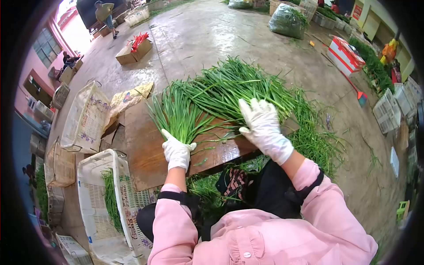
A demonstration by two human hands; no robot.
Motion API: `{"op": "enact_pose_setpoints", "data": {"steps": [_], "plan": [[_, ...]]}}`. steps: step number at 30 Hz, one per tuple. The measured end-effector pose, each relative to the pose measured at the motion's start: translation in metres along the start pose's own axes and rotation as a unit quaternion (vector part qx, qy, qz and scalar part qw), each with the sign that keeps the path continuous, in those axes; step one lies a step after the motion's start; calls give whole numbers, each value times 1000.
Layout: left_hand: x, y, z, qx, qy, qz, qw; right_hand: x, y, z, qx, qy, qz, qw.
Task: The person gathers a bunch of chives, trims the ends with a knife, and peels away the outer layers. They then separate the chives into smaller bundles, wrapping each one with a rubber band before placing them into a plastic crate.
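My left hand (177, 153), in a white glove, is closed round the lower ends of a bunch of garlic chives (179, 112). The leaves of this bunch fan out away from me over the wooden board (145, 141). To its right, a larger pile of garlic chives (234, 84) covers the far side of the board. My right hand (264, 128), also gloved in white, lies over the near edge of that pile with its fingers spread. A few loose leaves are scattered on the board between my hands.
A white plastic crate (84, 198) holding some greens stands at my left, with another crate (88, 119) beyond it. Loose greens (313, 137) lie on the floor at right. Farther off are a cardboard box (134, 52), a stuffed plastic bag (287, 22) and a walking person (105, 15).
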State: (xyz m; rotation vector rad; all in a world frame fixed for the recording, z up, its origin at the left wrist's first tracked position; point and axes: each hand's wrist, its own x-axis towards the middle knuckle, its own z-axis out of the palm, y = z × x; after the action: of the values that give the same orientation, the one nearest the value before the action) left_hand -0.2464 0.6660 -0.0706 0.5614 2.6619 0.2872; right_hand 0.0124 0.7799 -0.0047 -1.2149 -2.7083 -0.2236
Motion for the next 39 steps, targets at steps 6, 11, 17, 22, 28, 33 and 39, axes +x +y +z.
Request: {"op": "enact_pose_setpoints", "data": {"steps": [6,11,17,22,28,33,39], "plan": [[34,-57,9,-170,70,15,983,19,-27,50,-35,-107,-32,993],[105,-121,24,-474,-78,-165,861,30,-11,80,-32,-115,16,993],[113,-103,65,-284,-82,-100,950,21,-34,66,65,7,-10,998],[-60,-42,-40,14,268,192,944,19,-72,41,762,-94,78,636],[-151,-19,-10,-467,-209,308,802,-9,-127,37,926,-197,157,281],[-159,-42,-7,-475,-246,318,783,-36,-134,52,936,-244,94,234],[-169,-51,-4,-481,-382,287,735,-22,-136,120,841,-58,-234,485]]}}
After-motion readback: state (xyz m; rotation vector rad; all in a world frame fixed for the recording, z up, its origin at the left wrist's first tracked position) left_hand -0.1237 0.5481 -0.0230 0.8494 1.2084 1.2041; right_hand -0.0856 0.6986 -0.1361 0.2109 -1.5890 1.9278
